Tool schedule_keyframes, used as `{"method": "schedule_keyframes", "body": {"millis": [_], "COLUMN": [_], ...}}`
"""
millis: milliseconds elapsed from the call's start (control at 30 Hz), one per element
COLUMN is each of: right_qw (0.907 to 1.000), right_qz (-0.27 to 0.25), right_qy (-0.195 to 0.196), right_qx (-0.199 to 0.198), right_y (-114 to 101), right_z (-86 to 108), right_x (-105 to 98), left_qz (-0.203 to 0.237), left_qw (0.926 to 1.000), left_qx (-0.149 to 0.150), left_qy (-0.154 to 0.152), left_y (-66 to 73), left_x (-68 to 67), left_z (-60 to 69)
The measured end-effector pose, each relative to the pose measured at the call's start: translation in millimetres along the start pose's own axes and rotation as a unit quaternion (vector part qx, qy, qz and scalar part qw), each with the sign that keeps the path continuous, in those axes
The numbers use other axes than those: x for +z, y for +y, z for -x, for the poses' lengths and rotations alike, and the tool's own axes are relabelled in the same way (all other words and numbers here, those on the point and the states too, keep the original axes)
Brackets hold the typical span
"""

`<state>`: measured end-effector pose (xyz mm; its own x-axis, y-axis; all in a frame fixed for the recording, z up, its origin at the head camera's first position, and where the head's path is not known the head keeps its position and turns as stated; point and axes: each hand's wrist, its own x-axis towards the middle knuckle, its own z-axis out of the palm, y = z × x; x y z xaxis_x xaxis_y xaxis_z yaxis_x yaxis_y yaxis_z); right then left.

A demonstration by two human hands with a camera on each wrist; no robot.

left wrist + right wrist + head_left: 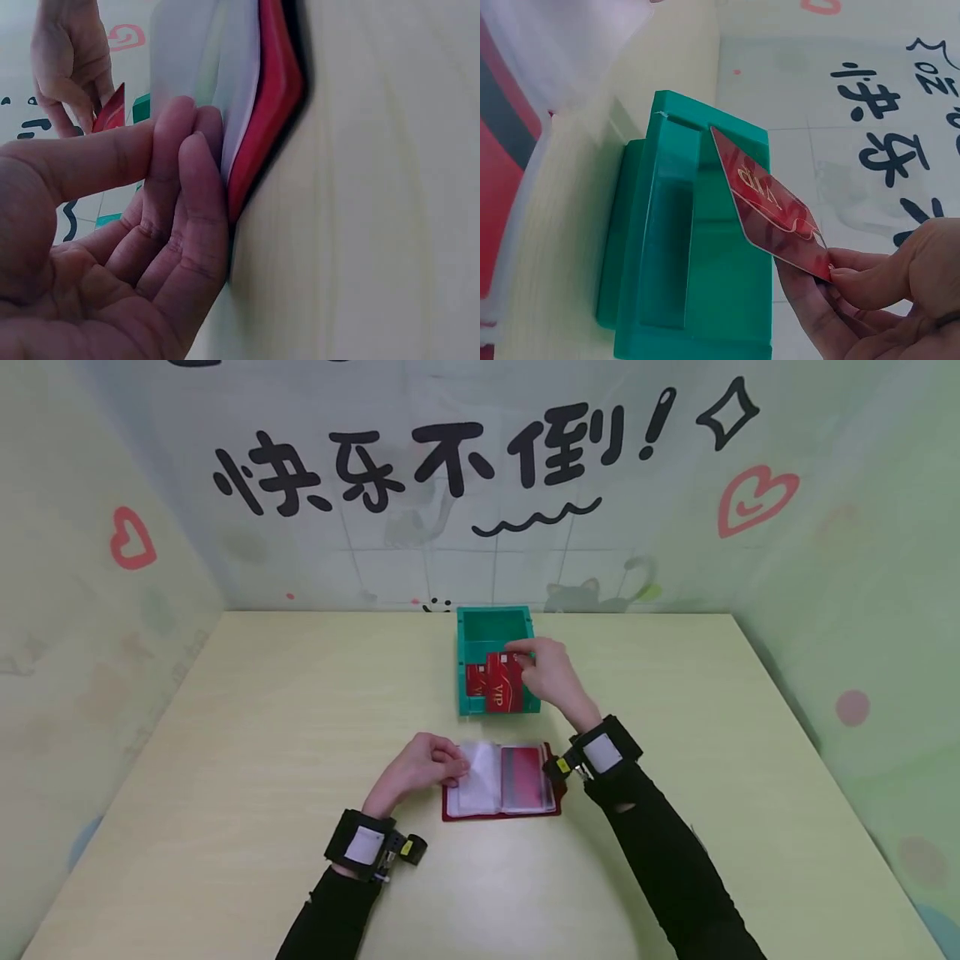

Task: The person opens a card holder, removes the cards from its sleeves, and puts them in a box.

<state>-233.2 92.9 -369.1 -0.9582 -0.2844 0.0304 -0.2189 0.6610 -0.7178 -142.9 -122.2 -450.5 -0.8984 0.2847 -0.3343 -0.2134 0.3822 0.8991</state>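
Observation:
My right hand (553, 677) pinches a red VIP card (503, 682) by one edge, over the near part of a green tray (461, 647). In the right wrist view that card (769, 206) tilts above the tray (727, 277), between the thumb and fingers of the right hand (885, 289). An open red card album (501, 816) with clear pages lies nearer me. At its left side my left hand (426, 764) pinches a clear page (480, 777). The left wrist view shows the left hand (142, 217) at the page edge, beside the red cover (281, 82).
Another red card (475, 680) lies in the tray, partly behind the held one. A pink and grey card (522, 779) shows in the album's right page. The wooden table (315, 693) meets a printed backdrop (405, 560) behind the tray.

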Motion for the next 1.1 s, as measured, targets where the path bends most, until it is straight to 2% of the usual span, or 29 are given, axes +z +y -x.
{"method": "schedule_keyframes", "body": {"millis": [100,367,533,667,767,900,1100], "right_qw": [0.9998,0.9982,0.9976,0.9973,0.9958,0.9931,0.9905], "right_qz": [0.003,0.015,0.037,0.053,0.065,0.084,0.111], "right_qy": [-0.010,0.024,0.024,0.010,-0.002,-0.018,-0.030], "right_qx": [0.018,0.052,0.053,0.051,0.064,0.079,0.076], "right_y": [-4,1,3,4,8,13,15], "right_z": [-16.3,-43.5,-48.0,-48.9,-49.0,-49.1,-48.1], "right_x": [8,32,43,52,59,63,67], "left_qz": [-0.002,0.003,0.007,0.002,0.001,-0.003,-0.009], "left_qw": [1.0000,0.9998,0.9998,1.0000,1.0000,1.0000,1.0000], "left_qx": [0.004,0.016,0.014,0.006,0.002,-0.002,-0.003], "left_qy": [-0.001,-0.012,-0.012,-0.003,0.000,0.001,0.000], "left_y": [-0.4,1.2,0.0,-2.6,-4.2,-2.7,-0.7], "left_x": [0.4,0.8,0.5,1.1,2.3,2.5,1.1], "left_z": [0.6,2.7,1.8,-0.5,-1.7,-1.2,1.2]}}
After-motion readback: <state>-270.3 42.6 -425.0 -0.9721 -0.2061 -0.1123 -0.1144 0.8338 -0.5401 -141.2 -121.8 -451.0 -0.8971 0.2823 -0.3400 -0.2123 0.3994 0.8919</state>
